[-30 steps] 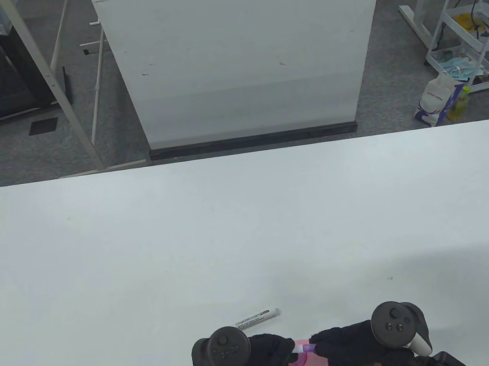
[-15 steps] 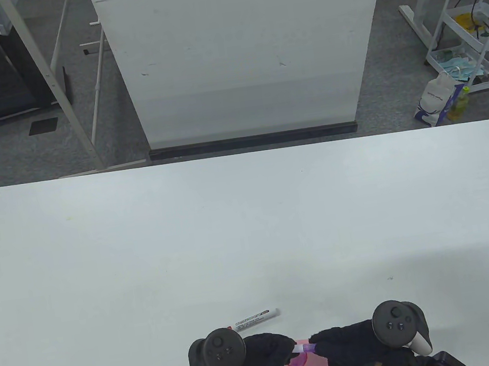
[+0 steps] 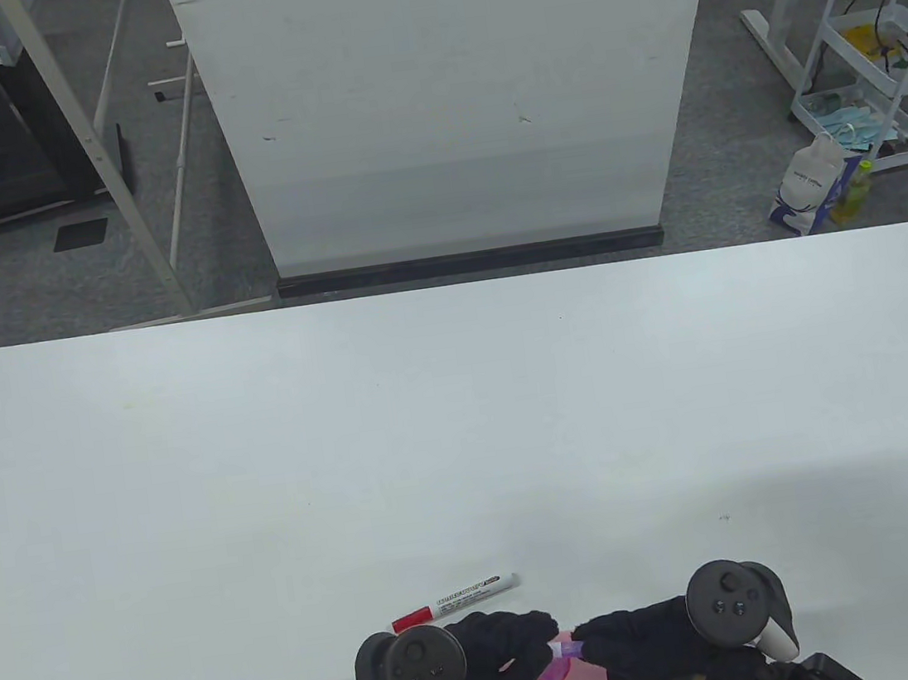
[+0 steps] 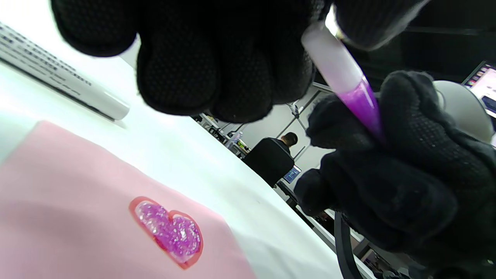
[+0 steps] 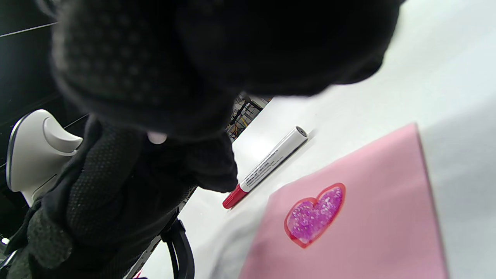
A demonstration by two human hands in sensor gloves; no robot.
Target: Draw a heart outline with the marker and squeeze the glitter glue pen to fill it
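Shifted slightly right since a second ago, my left hand (image 3: 496, 660) uncovers the marker's red cap (image 3: 411, 618). Both hands pinch the glitter glue pen (image 4: 345, 83), my right hand (image 3: 645, 649) curled round its body, above the filled heart (image 5: 314, 215) on pink paper (image 5: 387, 217).

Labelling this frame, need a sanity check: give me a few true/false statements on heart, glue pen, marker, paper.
1. The red-outlined heart on the pink paper sheet holds purple glitter. True.
2. The red-capped white marker is in the right hand. False: it lies on the white table.
3. Both hands hold the purple glitter glue pen. True: the left hand is at one end.
4. The pen tip touches the heart. False: the pen is held above the paper.
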